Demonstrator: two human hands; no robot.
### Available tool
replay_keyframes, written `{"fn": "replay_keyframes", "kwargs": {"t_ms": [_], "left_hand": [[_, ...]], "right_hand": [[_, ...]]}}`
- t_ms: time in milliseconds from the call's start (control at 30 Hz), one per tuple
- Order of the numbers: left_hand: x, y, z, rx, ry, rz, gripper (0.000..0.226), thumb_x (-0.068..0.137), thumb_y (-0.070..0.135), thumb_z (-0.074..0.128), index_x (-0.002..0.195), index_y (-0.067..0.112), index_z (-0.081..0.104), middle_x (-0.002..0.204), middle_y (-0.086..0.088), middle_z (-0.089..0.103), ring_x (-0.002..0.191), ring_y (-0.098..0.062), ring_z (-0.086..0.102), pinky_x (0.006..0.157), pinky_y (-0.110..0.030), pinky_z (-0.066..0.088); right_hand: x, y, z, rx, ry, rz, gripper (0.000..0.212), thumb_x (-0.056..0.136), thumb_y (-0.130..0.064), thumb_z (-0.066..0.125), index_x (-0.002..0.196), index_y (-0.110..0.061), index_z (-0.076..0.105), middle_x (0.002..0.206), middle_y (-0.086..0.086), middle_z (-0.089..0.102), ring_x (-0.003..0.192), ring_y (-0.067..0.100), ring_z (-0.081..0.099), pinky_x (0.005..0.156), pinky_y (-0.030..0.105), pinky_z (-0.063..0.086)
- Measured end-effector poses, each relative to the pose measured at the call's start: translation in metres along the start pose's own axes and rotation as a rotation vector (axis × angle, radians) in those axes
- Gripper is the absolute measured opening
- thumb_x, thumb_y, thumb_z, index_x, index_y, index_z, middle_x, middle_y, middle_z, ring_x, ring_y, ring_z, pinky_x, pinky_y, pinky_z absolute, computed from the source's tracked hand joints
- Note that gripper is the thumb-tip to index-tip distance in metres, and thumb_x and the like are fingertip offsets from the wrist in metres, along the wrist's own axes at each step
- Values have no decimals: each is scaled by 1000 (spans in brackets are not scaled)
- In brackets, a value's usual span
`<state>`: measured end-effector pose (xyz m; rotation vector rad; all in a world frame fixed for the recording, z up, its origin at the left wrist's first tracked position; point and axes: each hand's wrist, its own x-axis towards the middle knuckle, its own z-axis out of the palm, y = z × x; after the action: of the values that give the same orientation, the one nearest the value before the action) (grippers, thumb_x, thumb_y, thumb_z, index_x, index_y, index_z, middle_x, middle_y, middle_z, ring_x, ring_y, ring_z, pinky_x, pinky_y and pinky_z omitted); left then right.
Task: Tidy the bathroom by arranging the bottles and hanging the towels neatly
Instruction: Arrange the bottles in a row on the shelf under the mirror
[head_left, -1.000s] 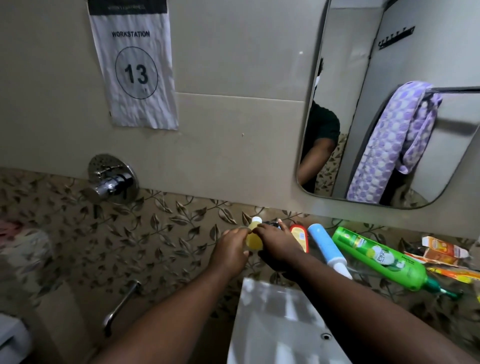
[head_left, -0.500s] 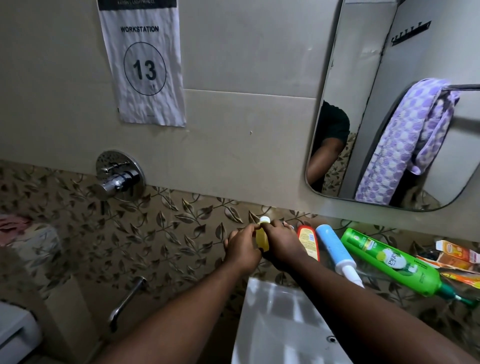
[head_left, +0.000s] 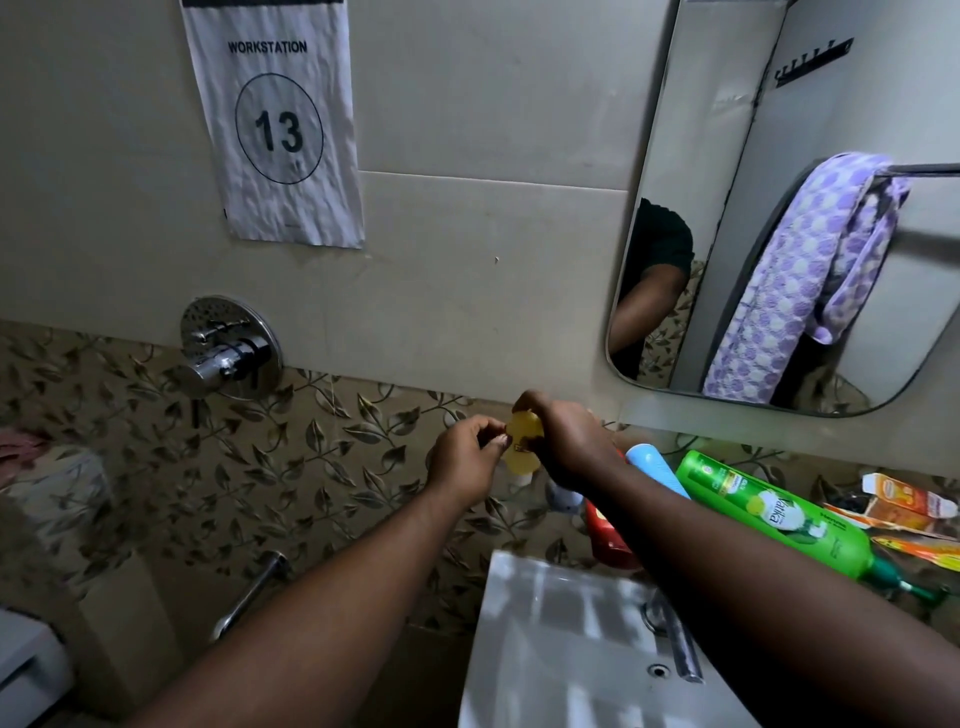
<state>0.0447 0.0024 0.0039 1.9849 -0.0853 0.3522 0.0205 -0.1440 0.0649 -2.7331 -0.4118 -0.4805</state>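
Observation:
A small yellow bottle (head_left: 523, 446) is held in front of the leaf-patterned wall tiles, its white cap pointing down. My right hand (head_left: 569, 447) grips it from the right, with fingers curled over its top. My left hand (head_left: 464, 460) pinches its left side with curled fingertips. To the right, lying on the ledge, are a red bottle (head_left: 605, 538), a blue tube (head_left: 655, 469) and a large green bottle (head_left: 779, 519). A purple dotted towel (head_left: 800, 280) shows in the mirror, bunched over a rail.
A white sink (head_left: 561, 660) with a chrome tap lever (head_left: 678, 644) is below my right arm. Orange sachets (head_left: 906, 506) lie at the far right of the ledge. A chrome wall valve (head_left: 228, 353) and spout (head_left: 249, 592) are on the left.
The yellow bottle has been turned over: its white cap pointed up before and now points down. Both hands stayed on it and rose slightly.

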Motion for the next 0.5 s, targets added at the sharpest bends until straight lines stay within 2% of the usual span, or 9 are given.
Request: {"fn": "replay_keyframes", "kwargs": {"t_ms": [133, 233, 367, 433, 500], "left_hand": [[3, -7, -2, 6, -34, -31, 16, 92, 15, 72, 92, 31, 68, 90, 13, 71, 96, -15, 70, 81, -29, 54], [6, -6, -2, 23, -47, -39, 18, 91, 16, 73, 91, 33, 67, 95, 12, 74, 96, -13, 70, 90, -37, 58], [8, -5, -3, 30, -57, -43, 27, 90, 15, 73, 81, 38, 63, 89, 17, 71, 95, -12, 70, 92, -41, 58], [7, -5, -3, 30, -67, -33, 27, 90, 13, 73, 82, 38, 64, 91, 15, 73, 95, -13, 70, 93, -42, 58], [6, -6, -4, 29, -74, -40, 25, 90, 13, 73, 86, 36, 66, 94, 14, 74, 96, -13, 70, 93, -43, 58]], "right_hand": [[10, 2, 1, 43, -60, 42, 34, 89, -17, 71, 119, -24, 56, 112, 7, 69, 85, 20, 53, 59, 23, 34], [12, 3, 7, 52, -35, 47, 32, 90, -17, 69, 118, -23, 56, 109, 5, 69, 82, 17, 52, 55, 19, 31], [14, 3, 6, 38, -28, 29, 34, 87, -20, 74, 117, -22, 57, 109, 5, 70, 86, 18, 56, 62, 23, 36], [14, 3, 6, 22, -33, 22, 36, 87, -20, 75, 119, -22, 57, 111, 5, 69, 91, 20, 60, 65, 24, 38], [12, 3, 7, 15, -28, 22, 36, 88, -20, 74, 119, -22, 56, 111, 5, 69, 87, 17, 56, 62, 22, 37]]}}
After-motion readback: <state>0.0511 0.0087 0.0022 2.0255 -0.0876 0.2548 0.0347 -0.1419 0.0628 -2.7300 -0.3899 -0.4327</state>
